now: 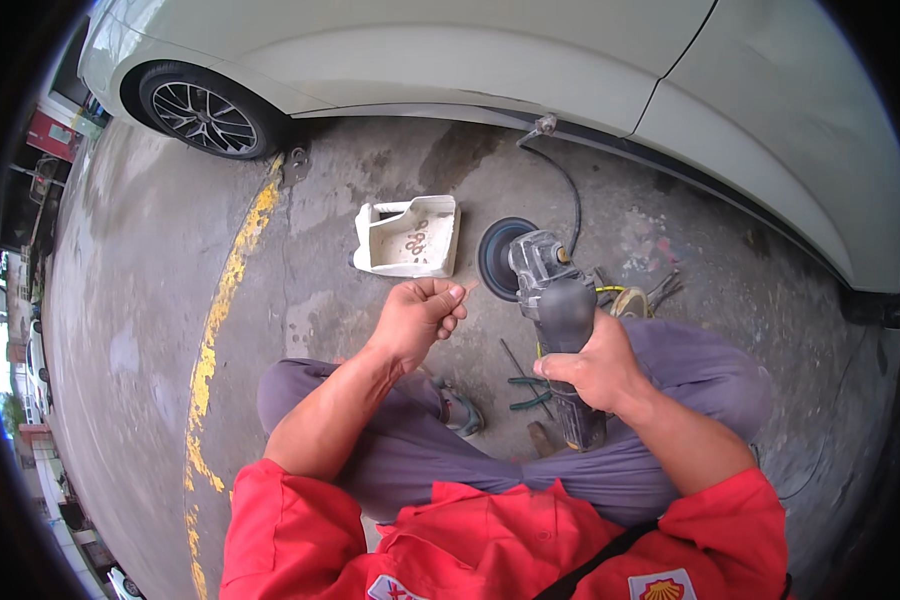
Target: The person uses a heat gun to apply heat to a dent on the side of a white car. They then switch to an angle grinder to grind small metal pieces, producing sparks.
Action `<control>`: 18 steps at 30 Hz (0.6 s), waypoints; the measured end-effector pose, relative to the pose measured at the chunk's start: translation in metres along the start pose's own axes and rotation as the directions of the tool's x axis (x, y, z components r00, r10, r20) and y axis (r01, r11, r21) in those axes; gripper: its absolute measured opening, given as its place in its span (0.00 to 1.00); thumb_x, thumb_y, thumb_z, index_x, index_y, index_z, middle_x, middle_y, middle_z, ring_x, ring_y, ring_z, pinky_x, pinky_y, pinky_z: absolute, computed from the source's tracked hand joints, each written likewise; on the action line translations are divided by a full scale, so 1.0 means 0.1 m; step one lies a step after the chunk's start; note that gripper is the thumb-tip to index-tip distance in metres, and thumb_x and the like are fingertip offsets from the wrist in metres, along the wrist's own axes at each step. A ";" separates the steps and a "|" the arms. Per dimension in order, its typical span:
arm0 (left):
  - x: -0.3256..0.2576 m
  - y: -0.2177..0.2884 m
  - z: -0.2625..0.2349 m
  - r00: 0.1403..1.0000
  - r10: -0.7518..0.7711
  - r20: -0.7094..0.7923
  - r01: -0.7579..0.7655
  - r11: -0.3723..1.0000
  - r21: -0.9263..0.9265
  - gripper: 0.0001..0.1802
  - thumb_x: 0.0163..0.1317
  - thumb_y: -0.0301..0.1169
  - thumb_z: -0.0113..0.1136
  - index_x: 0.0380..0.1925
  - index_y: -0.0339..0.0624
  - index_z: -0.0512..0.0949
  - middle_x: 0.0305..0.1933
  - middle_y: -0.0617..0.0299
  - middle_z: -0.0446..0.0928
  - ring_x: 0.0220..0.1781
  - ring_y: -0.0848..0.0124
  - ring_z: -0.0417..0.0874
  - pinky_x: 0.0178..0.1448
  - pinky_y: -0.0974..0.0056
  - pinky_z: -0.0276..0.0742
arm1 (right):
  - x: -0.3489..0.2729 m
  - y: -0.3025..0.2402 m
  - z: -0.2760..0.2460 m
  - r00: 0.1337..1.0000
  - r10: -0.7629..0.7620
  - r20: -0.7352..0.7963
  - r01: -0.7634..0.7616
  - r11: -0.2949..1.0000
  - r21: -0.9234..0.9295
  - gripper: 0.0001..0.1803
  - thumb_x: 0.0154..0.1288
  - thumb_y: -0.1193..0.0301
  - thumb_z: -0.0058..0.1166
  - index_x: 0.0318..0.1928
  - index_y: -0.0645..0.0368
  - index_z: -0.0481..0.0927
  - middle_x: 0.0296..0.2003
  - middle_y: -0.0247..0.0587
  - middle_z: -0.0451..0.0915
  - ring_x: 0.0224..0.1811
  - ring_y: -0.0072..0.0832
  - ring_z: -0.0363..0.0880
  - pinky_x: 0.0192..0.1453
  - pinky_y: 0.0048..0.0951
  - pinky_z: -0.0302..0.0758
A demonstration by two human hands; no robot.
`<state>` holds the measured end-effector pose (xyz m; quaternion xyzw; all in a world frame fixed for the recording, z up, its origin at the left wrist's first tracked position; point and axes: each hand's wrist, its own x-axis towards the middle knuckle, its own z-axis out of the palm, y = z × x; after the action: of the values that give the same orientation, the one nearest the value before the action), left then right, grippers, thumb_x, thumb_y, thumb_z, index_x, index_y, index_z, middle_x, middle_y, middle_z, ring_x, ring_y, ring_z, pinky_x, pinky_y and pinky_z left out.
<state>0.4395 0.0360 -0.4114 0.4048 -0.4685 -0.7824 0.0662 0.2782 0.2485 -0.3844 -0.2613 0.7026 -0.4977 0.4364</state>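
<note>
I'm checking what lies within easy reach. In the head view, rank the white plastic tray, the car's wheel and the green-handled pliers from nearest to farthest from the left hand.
From the left hand:
1. White plastic tray, on the concrete just beyond the hand.
2. Green-handled pliers, on the ground to its right, by the knees.
3. Car's wheel, far up and to the left.

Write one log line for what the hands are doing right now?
right hand: grips grey polisher | left hand: pinches small thin piece | near: white tray
</note>
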 end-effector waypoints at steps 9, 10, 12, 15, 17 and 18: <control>-0.08 0.04 -0.08 0.999 -0.007 0.032 0.007 1.000 0.010 0.07 0.70 0.30 0.64 0.34 0.37 0.82 0.26 0.63 0.83 0.22 0.81 0.76 0.24 0.75 0.69 | -0.01 -0.01 0.00 0.999 0.029 0.024 -0.030 0.999 0.043 0.23 0.47 0.79 0.72 0.46 0.62 0.79 0.36 0.30 0.80 0.38 0.20 0.77 0.45 0.26 0.75; -0.07 0.04 -0.08 1.000 -0.002 0.028 0.001 1.000 0.017 0.08 0.70 0.30 0.64 0.34 0.37 0.82 0.27 0.63 0.83 0.22 0.81 0.76 0.24 0.75 0.70 | -0.02 -0.03 0.00 0.999 0.026 0.026 -0.027 0.998 0.052 0.23 0.47 0.79 0.71 0.46 0.62 0.79 0.36 0.30 0.80 0.37 0.20 0.77 0.45 0.27 0.75; -0.07 0.05 -0.04 1.000 0.001 0.031 -0.002 0.999 0.049 0.08 0.70 0.30 0.64 0.35 0.37 0.82 0.27 0.63 0.83 0.22 0.81 0.76 0.25 0.75 0.70 | -0.02 0.00 0.00 1.000 -0.001 0.025 0.000 1.000 0.017 0.22 0.47 0.79 0.71 0.46 0.62 0.79 0.35 0.30 0.80 0.37 0.20 0.77 0.44 0.27 0.76; -0.11 0.09 -0.01 0.999 0.012 0.046 -0.016 0.995 0.101 0.07 0.70 0.30 0.64 0.36 0.36 0.82 0.28 0.62 0.83 0.23 0.80 0.77 0.25 0.74 0.71 | -0.03 0.02 -0.01 0.999 0.009 0.041 -0.009 1.000 0.006 0.22 0.47 0.79 0.71 0.45 0.62 0.79 0.34 0.30 0.80 0.36 0.19 0.77 0.43 0.26 0.76; -0.12 0.11 -0.08 0.997 0.050 0.056 -0.056 0.993 0.108 0.07 0.70 0.29 0.64 0.36 0.36 0.82 0.29 0.61 0.84 0.23 0.80 0.78 0.26 0.74 0.71 | -0.02 0.03 -0.02 0.999 0.028 0.046 -0.029 0.999 0.026 0.22 0.47 0.79 0.70 0.45 0.62 0.79 0.33 0.30 0.80 0.36 0.19 0.77 0.43 0.26 0.76; -0.15 0.11 -0.04 0.995 0.093 0.046 -0.099 0.983 0.157 0.08 0.71 0.29 0.64 0.37 0.35 0.82 0.29 0.62 0.83 0.24 0.80 0.77 0.26 0.73 0.73 | -0.01 0.03 -0.02 0.998 0.035 0.042 -0.037 0.998 0.043 0.22 0.47 0.80 0.70 0.45 0.62 0.79 0.33 0.30 0.80 0.36 0.19 0.77 0.43 0.27 0.76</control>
<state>0.4488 0.0344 -0.3955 0.3707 -0.5494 -0.7463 0.0622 0.2767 0.2515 -0.3870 -0.2491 0.6870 -0.4994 0.4654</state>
